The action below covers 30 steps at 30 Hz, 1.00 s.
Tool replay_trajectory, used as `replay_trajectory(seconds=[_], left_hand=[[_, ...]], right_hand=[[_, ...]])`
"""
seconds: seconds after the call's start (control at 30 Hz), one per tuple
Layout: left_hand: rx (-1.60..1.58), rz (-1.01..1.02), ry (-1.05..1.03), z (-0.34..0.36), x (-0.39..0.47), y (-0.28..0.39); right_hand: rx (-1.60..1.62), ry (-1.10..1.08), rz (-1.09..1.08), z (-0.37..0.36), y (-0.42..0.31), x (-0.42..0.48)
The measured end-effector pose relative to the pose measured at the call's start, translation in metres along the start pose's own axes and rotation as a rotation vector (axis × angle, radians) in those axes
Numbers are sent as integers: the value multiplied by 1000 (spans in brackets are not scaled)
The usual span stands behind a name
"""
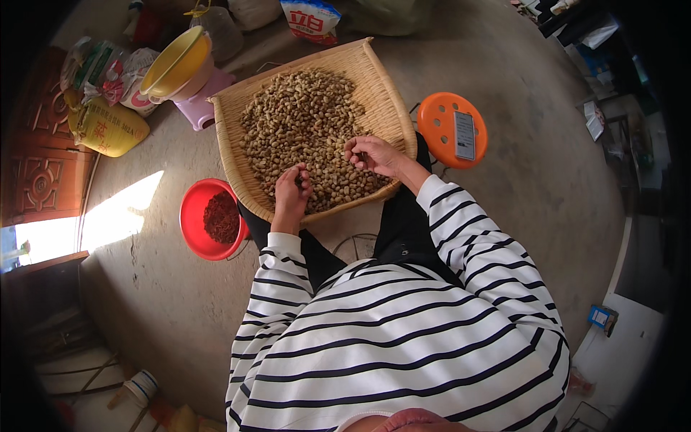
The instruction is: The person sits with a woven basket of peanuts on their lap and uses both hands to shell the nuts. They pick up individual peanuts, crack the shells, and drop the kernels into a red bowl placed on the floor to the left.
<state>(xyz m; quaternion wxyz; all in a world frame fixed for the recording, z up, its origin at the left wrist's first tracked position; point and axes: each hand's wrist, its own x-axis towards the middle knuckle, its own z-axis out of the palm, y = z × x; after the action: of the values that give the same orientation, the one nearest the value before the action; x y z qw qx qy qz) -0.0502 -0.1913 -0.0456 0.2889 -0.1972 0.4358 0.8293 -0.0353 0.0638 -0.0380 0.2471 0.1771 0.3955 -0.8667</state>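
A woven winnowing basket (pixel 232 140) rests across my knees, heaped with unshelled peanuts (pixel 307 116). My left hand (pixel 293 191) is over the near left part of the heap, its fingers curled and a small dark gap or object at the fingertips. To the right, my right hand (pixel 373 155) hovers at the heap with bent fingers drawn together. Whether either hand pinches a peanut is too small to make out. Left of the basket sits a red plastic basin (pixel 194 237) holding a pile of dark reddish-brown bits (pixel 221 217).
An orange round stool (pixel 434 135) with a phone (pixel 464 135) on it stands right of the basket. Back left are a yellow basin (pixel 178 62), a pink stool (pixel 200 108) and a full yellow sack (pixel 110 127). A detergent bag (pixel 310 21) lies beyond the basket.
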Motion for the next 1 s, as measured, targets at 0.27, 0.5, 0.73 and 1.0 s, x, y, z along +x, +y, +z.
replay_trajectory(seconds=[0.27, 0.5, 0.73, 1.0], left_hand=[[5, 8, -3, 5, -4, 3], [7, 30, -22, 2, -4, 0], [-50, 26, -10, 0, -3, -1], [-126, 49, -20, 1, -3, 2]], right_hand=[[-606, 211, -7, -16, -20, -11], [-1599, 318, -62, -30, -21, 0], [-1621, 339, 63, -28, 13, 24], [-1419, 402, 193, 3, 23, 45]])
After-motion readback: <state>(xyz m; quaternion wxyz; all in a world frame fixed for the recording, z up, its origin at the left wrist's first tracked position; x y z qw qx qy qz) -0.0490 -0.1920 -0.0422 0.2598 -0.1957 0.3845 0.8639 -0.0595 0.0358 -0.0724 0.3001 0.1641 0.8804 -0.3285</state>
